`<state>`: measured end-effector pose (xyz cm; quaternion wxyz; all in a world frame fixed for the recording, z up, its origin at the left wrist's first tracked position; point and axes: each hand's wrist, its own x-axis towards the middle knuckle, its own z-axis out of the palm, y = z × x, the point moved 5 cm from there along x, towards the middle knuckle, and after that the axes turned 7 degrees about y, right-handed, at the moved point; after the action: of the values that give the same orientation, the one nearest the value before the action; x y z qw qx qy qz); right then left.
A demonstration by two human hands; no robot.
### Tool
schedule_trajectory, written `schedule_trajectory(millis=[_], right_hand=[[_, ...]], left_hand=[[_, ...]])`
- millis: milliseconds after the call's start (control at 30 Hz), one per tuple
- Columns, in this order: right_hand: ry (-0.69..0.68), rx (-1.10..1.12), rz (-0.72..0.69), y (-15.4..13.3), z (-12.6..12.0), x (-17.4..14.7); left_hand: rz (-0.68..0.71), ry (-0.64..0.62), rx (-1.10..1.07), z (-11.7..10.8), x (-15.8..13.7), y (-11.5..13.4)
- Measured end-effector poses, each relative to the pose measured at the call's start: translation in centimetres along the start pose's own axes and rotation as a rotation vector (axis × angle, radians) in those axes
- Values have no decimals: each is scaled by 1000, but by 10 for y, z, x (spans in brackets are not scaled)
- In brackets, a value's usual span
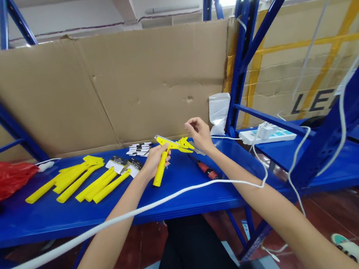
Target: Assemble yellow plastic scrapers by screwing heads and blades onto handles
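My left hand [153,162] is closed round a yellow scraper [161,170], whose handle points down toward me and whose head carries a metal blade strip. To its right my right hand [201,134] is raised, fingers curled with the thumb against them; anything pinched there is too small to make out. Small yellow plastic parts [185,143] lie behind and between the hands. Below my right hand rests a red and black screwdriver-like tool [208,170]. Several yellow scrapers [79,181] lie in a row on the left, some with black-and-white cards [117,164] at their heads.
A white cable [175,194] crosses in front of the blue shelf [184,202]. A small stack of cards [139,149] lies at the back, beside cardboard [163,77]. A white bag [220,111] and power strip [269,133] are right; a red bag [1,178] is left.
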<state>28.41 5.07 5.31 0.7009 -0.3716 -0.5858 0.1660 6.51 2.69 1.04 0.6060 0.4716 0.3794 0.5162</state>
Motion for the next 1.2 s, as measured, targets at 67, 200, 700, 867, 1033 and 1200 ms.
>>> schedule_trajectory(millis=[67,200,700,867,1033,1200], right_hand=[[101,57,-14,-9,-5,0],[138,66,-31,-20,-7,-2],[-514,92,180,6,39,-30],[-496,122,267,14,40,-30],[-490,136,359,17,37,-32],[-490,165,464,21,37,-34]], left_hand=[[-34,-12,21,2,-1,-3],[-52,-11,31,5,-3,-5],[-37,4,42,6,-4,-3],[-50,6,40,5,-2,-6],[-44,20,31,3,2,-12],[-48,19,33,3,2,-15]])
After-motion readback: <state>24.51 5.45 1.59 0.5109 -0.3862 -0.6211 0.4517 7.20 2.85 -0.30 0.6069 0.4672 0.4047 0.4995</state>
